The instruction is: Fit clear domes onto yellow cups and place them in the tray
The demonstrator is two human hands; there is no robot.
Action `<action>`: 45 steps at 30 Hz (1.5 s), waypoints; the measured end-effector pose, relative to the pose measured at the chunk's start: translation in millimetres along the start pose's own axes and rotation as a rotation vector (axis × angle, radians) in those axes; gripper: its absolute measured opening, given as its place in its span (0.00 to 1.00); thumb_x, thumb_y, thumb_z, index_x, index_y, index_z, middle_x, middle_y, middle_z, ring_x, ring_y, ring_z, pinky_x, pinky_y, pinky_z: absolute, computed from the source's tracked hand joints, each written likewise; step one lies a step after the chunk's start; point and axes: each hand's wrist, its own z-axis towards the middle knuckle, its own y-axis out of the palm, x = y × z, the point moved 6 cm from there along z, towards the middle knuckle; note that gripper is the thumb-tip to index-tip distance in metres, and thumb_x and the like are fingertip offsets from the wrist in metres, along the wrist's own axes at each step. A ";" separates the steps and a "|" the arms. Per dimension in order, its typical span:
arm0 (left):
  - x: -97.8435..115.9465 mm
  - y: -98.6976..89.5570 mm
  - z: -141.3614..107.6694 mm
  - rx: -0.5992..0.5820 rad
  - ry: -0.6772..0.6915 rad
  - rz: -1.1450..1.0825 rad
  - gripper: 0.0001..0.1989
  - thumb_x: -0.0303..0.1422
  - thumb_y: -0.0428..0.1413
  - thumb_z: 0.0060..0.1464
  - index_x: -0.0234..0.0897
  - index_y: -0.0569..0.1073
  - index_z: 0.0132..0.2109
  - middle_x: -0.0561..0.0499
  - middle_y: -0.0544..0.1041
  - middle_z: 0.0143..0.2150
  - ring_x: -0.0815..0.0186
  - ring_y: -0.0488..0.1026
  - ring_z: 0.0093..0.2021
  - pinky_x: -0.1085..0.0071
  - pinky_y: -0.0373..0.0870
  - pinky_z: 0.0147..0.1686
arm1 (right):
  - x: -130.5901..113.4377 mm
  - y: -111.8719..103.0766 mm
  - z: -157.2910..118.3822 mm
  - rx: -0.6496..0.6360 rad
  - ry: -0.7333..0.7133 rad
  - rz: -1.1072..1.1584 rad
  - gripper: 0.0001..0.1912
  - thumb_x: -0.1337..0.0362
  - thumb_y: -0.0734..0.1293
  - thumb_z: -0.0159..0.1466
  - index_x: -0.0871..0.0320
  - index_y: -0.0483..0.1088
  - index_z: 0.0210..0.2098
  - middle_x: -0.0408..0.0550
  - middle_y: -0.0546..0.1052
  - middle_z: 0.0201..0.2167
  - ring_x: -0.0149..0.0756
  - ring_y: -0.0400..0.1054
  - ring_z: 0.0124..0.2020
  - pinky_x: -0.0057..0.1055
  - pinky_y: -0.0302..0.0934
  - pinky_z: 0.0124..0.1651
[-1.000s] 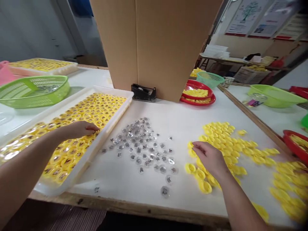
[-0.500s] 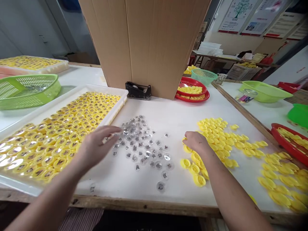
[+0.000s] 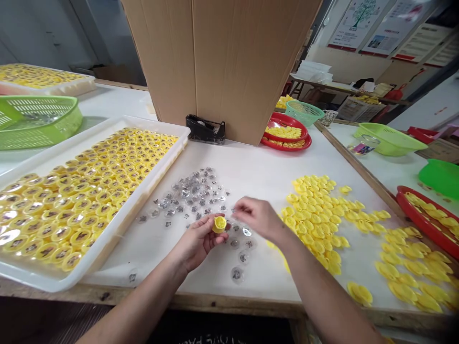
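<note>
My left hand (image 3: 201, 239), palm up over the middle of the table, pinches a small round yellow plastic cup (image 3: 219, 224) between thumb and fingers, its hollow side facing up. Just right of it is my right hand (image 3: 258, 217), its fingers drawn together in a pinch. What sits at those fingertips, if anything, is too small to make out. Beneath and behind both hands lie clear round discs with dark printed figures (image 3: 195, 186), loosely scattered. Right of my right hand spreads a heap of yellow plastic pieces (image 3: 319, 215).
A white tray (image 3: 143, 195) of yellow pieces with printed discs stands at left, beside a green basket (image 3: 43, 136). Behind the discs are a black tape dispenser (image 3: 205, 130) and a tall cardboard sheet (image 3: 229, 62). Red plates (image 3: 292, 147) and a wooden strip (image 3: 358, 165) lie at right.
My left hand has moved right from beside the tray and now holds a yellow cup. My right hand has come left from the yellow heap to beside it.
</note>
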 end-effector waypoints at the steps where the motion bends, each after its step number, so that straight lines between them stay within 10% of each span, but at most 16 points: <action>1: 1.3 -4.7 -0.8 0.019 -0.002 0.006 0.12 0.32 0.52 0.60 0.30 0.69 0.49 0.41 0.77 0.36 0.68 0.76 0.30 0.78 0.72 0.29 | 18.7 -3.9 4.2 0.008 0.078 -0.057 0.06 0.62 0.62 0.64 0.56 0.70 0.36 0.44 0.75 0.35 0.31 0.69 0.37 0.28 0.60 0.40; 9: 7.2 -12.8 -2.0 0.038 0.044 0.001 0.10 0.30 0.51 0.60 0.32 0.68 0.48 0.40 0.77 0.38 0.68 0.76 0.30 0.77 0.73 0.30 | 112.3 3.3 28.0 -0.263 0.362 -0.221 0.12 0.59 0.64 0.65 0.61 0.68 0.44 0.48 0.73 0.41 0.34 0.70 0.38 0.37 0.67 0.40; 21: 1.5 -12.3 0.8 -0.004 0.019 -0.086 0.11 0.29 0.51 0.59 0.29 0.70 0.48 0.41 0.77 0.36 0.64 0.77 0.31 0.76 0.73 0.31 | -34.8 10.9 10.1 -0.026 -0.185 0.426 0.04 0.65 0.63 0.59 0.56 0.70 0.30 0.38 0.74 0.25 0.27 0.67 0.27 0.22 0.59 0.29; 27: 5.4 -14.8 -1.7 0.014 0.041 -0.058 0.12 0.29 0.52 0.59 0.30 0.69 0.49 0.37 0.77 0.40 0.65 0.77 0.32 0.76 0.73 0.31 | 30.6 1.9 33.6 0.164 0.057 0.142 0.07 0.68 0.62 0.59 0.58 0.72 0.33 0.45 0.74 0.30 0.33 0.68 0.32 0.29 0.59 0.37; 33: 7.4 -15.9 -1.8 0.027 0.055 -0.048 0.13 0.30 0.51 0.59 0.30 0.69 0.50 0.35 0.76 0.43 0.63 0.77 0.33 0.74 0.74 0.34 | 88.2 13.3 54.2 0.087 0.184 -0.017 0.16 0.67 0.71 0.50 0.56 0.74 0.40 0.50 0.72 0.38 0.38 0.69 0.36 0.30 0.58 0.40; 40: 8.6 -15.4 -3.8 0.040 0.058 -0.044 0.13 0.31 0.51 0.59 0.29 0.68 0.50 0.35 0.77 0.41 0.64 0.77 0.32 0.75 0.73 0.32 | 76.9 26.2 60.2 0.041 0.151 0.125 0.04 0.70 0.65 0.56 0.57 0.72 0.27 0.47 0.74 0.32 0.37 0.69 0.36 0.31 0.60 0.41; 45: 7.9 -15.2 -1.9 0.033 0.069 -0.053 0.13 0.30 0.53 0.58 0.30 0.70 0.49 0.37 0.77 0.41 0.65 0.77 0.32 0.75 0.73 0.33 | 37.1 23.0 26.1 -0.065 0.048 0.451 0.11 0.63 0.64 0.60 0.55 0.67 0.43 0.41 0.74 0.29 0.30 0.71 0.28 0.27 0.64 0.31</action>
